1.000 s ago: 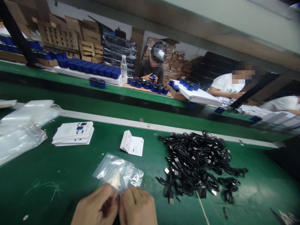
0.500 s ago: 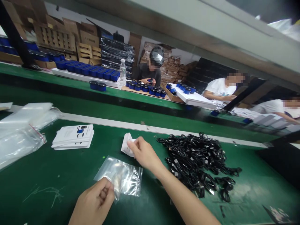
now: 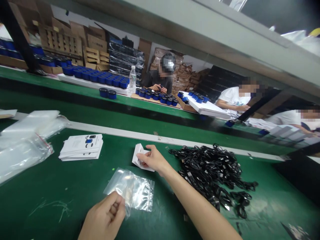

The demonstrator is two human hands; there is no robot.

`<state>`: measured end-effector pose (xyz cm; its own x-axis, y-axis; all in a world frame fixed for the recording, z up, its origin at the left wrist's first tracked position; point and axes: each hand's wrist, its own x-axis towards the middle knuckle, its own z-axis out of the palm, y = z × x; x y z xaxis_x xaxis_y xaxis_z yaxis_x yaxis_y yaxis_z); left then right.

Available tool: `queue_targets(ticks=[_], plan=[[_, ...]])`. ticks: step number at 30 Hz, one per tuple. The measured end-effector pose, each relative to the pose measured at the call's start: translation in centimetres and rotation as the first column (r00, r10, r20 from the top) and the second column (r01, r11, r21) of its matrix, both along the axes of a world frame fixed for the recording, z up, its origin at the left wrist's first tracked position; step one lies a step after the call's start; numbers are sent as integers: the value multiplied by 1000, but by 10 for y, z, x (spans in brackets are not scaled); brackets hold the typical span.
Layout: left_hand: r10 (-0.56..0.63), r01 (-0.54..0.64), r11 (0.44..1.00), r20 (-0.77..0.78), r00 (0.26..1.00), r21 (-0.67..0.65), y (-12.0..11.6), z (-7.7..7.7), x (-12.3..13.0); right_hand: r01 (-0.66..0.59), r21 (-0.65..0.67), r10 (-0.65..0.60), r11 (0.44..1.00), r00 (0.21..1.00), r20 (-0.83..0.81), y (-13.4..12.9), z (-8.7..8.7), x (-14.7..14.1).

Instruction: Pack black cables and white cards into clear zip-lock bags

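Observation:
My left hand is closed, pinching the near edge of a clear plastic bag just above the green tabletop. Another clear zip bag lies partly under it. My right hand has its thumb and fingers closed on a small stack of white folded leaflets, its top sheets lifted at an angle. To the right of that hand lies a heap of black cables, bundled into coils. At the left is a stack of white printed cards.
Several clear plastic bags are piled at the far left. A raised green ledge runs along the back, bearing blue containers and a water bottle. A shelf hangs overhead. Three people sit across the bench.
My right thumb and fingers have shifted on the leaflets, which now show more of their white sheets below the hand. My left hand keeps its pinch on the bag. The view has moved slightly.

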<state>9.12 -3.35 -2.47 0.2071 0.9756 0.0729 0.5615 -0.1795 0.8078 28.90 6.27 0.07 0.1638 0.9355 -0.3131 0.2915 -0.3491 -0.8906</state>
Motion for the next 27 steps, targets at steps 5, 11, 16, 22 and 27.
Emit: queue_targets(ticks=[5,11,16,22,27], plan=[[14,-14,999,15,1000,-43,0,-1,0,-3,-23,2,1000,999,-37,-2,7,-1],[53,-49,996,53,997,-78,0,3,1,-57,-58,53,997,996,-75,-8,17,-1],[93,-67,984,156,983,-163,0,7,2,-53,-33,53,998,999,-8,-14,17,8],[208,-103,945,330,921,-310,11,15,-3,-158,161,149,974,987,66,-89,43,-4],[233,-160,962,361,903,-219,21,20,-4,-506,229,398,832,830,391,-133,41,-37]])
